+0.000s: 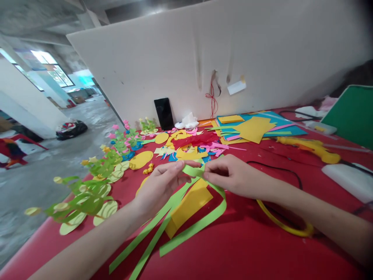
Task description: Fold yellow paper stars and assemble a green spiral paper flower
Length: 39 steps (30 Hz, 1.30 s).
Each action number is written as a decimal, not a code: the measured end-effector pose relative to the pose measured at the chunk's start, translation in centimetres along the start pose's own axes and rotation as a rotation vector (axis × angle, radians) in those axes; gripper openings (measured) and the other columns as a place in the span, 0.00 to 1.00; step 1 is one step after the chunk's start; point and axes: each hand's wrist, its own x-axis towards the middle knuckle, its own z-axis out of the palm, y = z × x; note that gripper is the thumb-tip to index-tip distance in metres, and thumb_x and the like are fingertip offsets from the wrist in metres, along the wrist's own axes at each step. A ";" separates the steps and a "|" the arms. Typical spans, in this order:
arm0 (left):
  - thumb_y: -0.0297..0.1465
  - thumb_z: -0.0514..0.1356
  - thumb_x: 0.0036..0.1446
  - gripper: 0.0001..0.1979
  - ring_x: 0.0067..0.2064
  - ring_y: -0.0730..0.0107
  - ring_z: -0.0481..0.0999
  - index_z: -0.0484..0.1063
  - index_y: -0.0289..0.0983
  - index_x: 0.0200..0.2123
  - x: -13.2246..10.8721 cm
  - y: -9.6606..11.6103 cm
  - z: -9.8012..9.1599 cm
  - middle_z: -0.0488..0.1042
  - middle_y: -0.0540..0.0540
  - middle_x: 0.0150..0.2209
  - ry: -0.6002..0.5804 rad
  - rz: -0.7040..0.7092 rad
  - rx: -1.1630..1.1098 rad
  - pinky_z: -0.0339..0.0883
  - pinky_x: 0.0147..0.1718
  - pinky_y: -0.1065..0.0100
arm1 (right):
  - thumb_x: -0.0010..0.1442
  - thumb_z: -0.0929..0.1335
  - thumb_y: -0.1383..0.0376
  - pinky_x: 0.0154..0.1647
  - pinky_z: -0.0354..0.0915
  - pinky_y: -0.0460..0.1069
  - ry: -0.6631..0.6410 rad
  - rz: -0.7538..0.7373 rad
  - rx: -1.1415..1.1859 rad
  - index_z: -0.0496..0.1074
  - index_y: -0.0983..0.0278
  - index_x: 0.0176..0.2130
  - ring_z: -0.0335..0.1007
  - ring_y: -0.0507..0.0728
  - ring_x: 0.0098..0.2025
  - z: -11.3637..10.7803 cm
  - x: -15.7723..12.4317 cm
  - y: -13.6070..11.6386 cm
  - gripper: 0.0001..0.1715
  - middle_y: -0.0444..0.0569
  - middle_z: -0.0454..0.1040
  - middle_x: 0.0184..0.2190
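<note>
A light green paper strip [194,171] is stretched between my two hands above the red table. My left hand [163,182] pinches its left end between thumb and fingers. Close to it, my right hand [225,175] grips the strip with thumb and forefinger. From the right hand the long tail [201,221] of the strip curves down onto the table. Below my hands lie more green strips [145,237] and a yellow paper piece [189,208].
Small paper plants [87,202] line the left edge. Coloured scraps [186,146] pile up behind my hands. A phone [164,113] leans on the white board [163,58]. A yellow glue gun [311,149] and yellow scissors handle [285,227] lie right.
</note>
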 end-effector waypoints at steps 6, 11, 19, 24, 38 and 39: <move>0.36 0.61 0.51 0.10 0.47 0.70 0.70 0.74 0.43 0.38 -0.6 -0.1 0.1 0.75 0.50 0.43 -0.014 0.092 0.197 0.65 0.44 0.73 | 0.55 0.59 0.64 0.21 0.45 0.42 0.072 -0.032 -0.060 0.56 0.66 0.20 0.47 0.44 0.20 0.4 -0.1 -0.2 0.14 0.39 0.54 0.17; 0.35 0.63 0.47 0.11 0.44 0.71 0.73 0.74 0.42 0.37 -0.7 0.2 0.5 0.75 0.50 0.41 -0.037 0.135 0.250 0.67 0.41 0.74 | 0.52 0.60 0.66 0.21 0.44 0.43 0.180 -0.003 -0.183 0.58 0.66 0.19 0.47 0.44 0.19 0.8 -0.3 -0.8 0.12 0.39 0.55 0.15; 0.28 0.68 0.39 0.19 0.43 0.71 0.72 0.73 0.40 0.38 -0.8 -0.3 0.5 0.74 0.49 0.39 -0.008 0.285 0.414 0.66 0.43 0.74 | 0.52 0.61 0.64 0.20 0.43 0.43 0.276 0.033 -0.250 0.56 0.66 0.17 0.45 0.44 0.19 1.9 -0.5 -1.0 0.16 0.39 0.52 0.14; 0.27 0.67 0.41 0.14 0.38 0.71 0.73 0.73 0.39 0.35 -1.2 0.0 0.8 0.75 0.48 0.35 0.103 0.350 0.565 0.68 0.39 0.72 | 0.55 0.60 0.61 0.20 0.43 0.43 0.236 0.020 -0.172 0.56 0.67 0.18 0.45 0.44 0.19 2.0 -0.6 -1.4 0.18 0.40 0.54 0.14; 0.28 0.62 0.49 0.10 0.35 0.69 0.75 0.73 0.42 0.37 -1.9 0.3 0.5 0.77 0.50 0.33 0.221 0.623 0.887 0.69 0.40 0.66 | 0.55 0.60 0.63 0.20 0.45 0.43 0.074 0.036 0.154 0.59 0.67 0.20 0.46 0.45 0.20 2.4 -0.9 -2.6 0.15 0.40 0.51 0.16; 0.26 0.62 0.48 0.11 0.35 0.70 0.75 0.73 0.43 0.37 -2.0 0.2 0.5 0.77 0.51 0.33 0.213 0.683 0.930 0.69 0.40 0.66 | 0.55 0.60 0.64 0.20 0.45 0.43 0.066 0.048 0.185 0.58 0.66 0.20 0.45 0.45 0.20 2.5 -1.0 -2.7 0.15 0.40 0.50 0.17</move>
